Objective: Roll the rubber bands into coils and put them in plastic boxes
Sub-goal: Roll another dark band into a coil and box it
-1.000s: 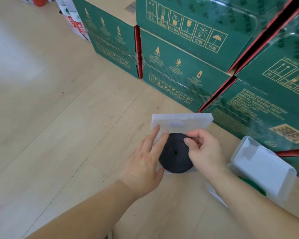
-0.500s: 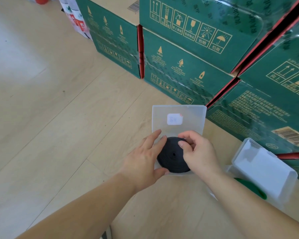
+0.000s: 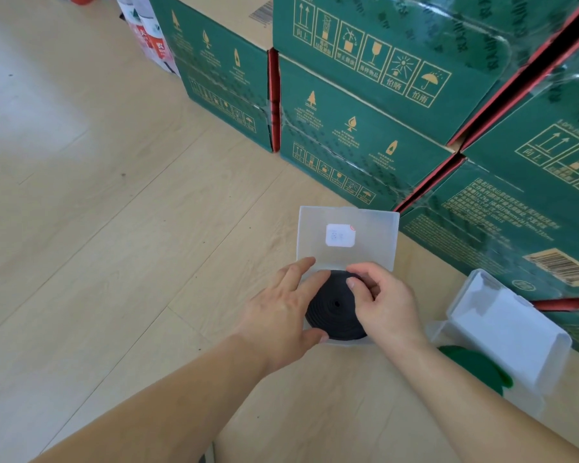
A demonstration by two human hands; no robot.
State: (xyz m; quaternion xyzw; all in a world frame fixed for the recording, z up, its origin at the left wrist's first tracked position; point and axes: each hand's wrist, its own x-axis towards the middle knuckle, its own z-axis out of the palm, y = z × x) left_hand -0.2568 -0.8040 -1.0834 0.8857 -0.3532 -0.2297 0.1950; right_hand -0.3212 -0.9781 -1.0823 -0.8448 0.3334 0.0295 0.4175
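Observation:
A black rubber band rolled into a flat coil lies in the base of a clear plastic box on the wooden floor. The box's lid stands open behind it, with a white sticker on it. My left hand grips the coil's left side, thumb at the front edge and fingers over the top. My right hand presses on the coil's right side, thumb on top. A second clear box stands open at the right, holding a green coil.
Stacked green cartons form a wall just behind and to the right of the boxes. Red-and-white packs stand at the far left of the cartons. Pale wooden floor stretches to the left.
The lid of the near box has swung up and stands more upright, showing its sticker. Both hands have stayed on the black coil, pressing it lower into the box.

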